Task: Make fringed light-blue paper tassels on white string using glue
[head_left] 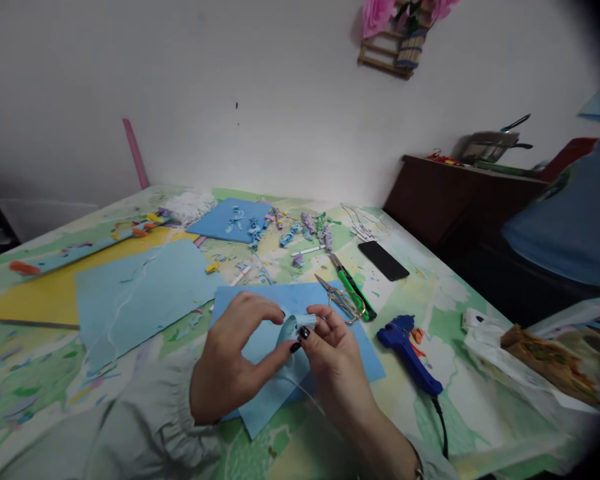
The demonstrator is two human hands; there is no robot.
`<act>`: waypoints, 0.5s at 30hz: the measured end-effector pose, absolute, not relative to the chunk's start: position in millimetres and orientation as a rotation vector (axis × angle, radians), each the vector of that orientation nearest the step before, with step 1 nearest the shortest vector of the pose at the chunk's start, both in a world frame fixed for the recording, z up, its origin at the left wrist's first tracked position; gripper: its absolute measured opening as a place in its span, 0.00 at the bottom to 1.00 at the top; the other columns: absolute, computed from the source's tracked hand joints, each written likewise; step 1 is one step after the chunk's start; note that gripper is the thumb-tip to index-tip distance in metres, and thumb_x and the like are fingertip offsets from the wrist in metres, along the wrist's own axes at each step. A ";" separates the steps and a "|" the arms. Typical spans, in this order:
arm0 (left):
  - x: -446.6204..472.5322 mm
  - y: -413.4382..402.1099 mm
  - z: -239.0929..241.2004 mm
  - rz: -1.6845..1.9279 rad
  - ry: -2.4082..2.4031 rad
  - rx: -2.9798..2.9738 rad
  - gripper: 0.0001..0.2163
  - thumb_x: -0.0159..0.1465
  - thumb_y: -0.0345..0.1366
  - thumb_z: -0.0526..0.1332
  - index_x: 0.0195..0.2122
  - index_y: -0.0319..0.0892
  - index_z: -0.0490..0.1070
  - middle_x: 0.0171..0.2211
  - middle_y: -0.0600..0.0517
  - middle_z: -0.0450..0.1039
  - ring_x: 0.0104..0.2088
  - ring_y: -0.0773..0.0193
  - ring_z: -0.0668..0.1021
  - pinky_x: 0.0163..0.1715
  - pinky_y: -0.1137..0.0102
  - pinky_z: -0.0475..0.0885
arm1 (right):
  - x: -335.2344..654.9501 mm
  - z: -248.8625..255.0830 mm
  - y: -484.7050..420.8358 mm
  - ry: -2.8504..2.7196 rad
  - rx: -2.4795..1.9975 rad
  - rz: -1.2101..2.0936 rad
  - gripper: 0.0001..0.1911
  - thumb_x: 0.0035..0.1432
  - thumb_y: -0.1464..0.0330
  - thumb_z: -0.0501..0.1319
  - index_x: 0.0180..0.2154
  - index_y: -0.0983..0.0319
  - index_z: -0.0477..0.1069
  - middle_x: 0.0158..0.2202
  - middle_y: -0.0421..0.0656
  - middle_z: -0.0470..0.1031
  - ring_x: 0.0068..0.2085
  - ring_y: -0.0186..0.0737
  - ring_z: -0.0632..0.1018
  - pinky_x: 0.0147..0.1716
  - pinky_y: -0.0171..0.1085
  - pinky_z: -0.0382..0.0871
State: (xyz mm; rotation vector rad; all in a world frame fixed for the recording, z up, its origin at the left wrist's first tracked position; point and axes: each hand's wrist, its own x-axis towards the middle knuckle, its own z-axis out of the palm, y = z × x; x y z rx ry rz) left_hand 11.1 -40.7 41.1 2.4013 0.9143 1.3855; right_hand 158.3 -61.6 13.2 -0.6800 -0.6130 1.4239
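Observation:
My right hand pinches a small, curled light blue craft-foam piece between thumb and fingers. On its other side, my left hand grips the edge of the same piece with thumb and forefinger. A thin white string trails down below the piece, and where it starts is hidden. Under the hands lie a light blue sheet and a darker blue sheet. Gold-handled scissors rest just beyond my right hand, beside a green utility knife.
To the right are a blue glue gun with a cord, a black phone and wrapped food. Small foam figures lie at the back. Light blue and yellow sheets spread left. A person in blue is at the far right.

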 end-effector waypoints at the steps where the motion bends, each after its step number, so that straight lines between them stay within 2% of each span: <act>1: 11.9 -41.8 38.8 1.368 0.939 2.375 0.07 0.56 0.30 0.62 0.35 0.41 0.65 0.33 0.48 0.69 0.38 0.58 0.70 0.38 0.63 0.66 | 155.8 12.1 -62.2 -0.606 -0.680 1.418 0.17 0.43 0.74 0.69 0.37 0.62 0.67 0.28 0.37 0.73 0.29 0.28 0.72 0.30 0.28 0.64; 5: 8.7 -43.0 28.3 1.403 0.967 2.159 0.17 0.57 0.48 0.60 0.41 0.41 0.64 0.37 0.47 0.67 0.37 0.56 0.69 0.36 0.62 0.64 | 148.4 7.9 -62.9 -0.577 -0.669 1.378 0.18 0.44 0.74 0.68 0.38 0.60 0.67 0.28 0.37 0.74 0.29 0.28 0.72 0.31 0.28 0.65; 7: 6.1 -43.2 23.7 1.440 0.949 2.045 0.19 0.57 0.50 0.59 0.40 0.41 0.63 0.36 0.48 0.67 0.37 0.57 0.70 0.36 0.62 0.64 | 145.7 5.7 -62.7 -0.577 -0.666 1.362 0.18 0.45 0.74 0.68 0.39 0.60 0.67 0.28 0.37 0.74 0.29 0.29 0.72 0.30 0.28 0.65; 11: 3.7 -41.3 22.0 1.640 0.857 1.875 0.04 0.60 0.32 0.60 0.31 0.43 0.63 0.30 0.52 0.67 0.33 0.61 0.71 0.34 0.64 0.65 | 142.0 1.9 -62.5 -0.586 -0.715 1.330 0.15 0.45 0.74 0.68 0.37 0.61 0.68 0.28 0.37 0.73 0.28 0.28 0.72 0.28 0.27 0.64; 15: -1.5 -33.5 30.4 1.954 0.807 1.771 0.06 0.57 0.24 0.60 0.30 0.42 0.69 0.26 0.53 0.70 0.29 0.62 0.73 0.31 0.65 0.67 | 141.4 -0.3 -61.5 -0.572 -0.742 1.325 0.15 0.45 0.73 0.68 0.36 0.61 0.68 0.28 0.37 0.71 0.27 0.28 0.71 0.27 0.27 0.64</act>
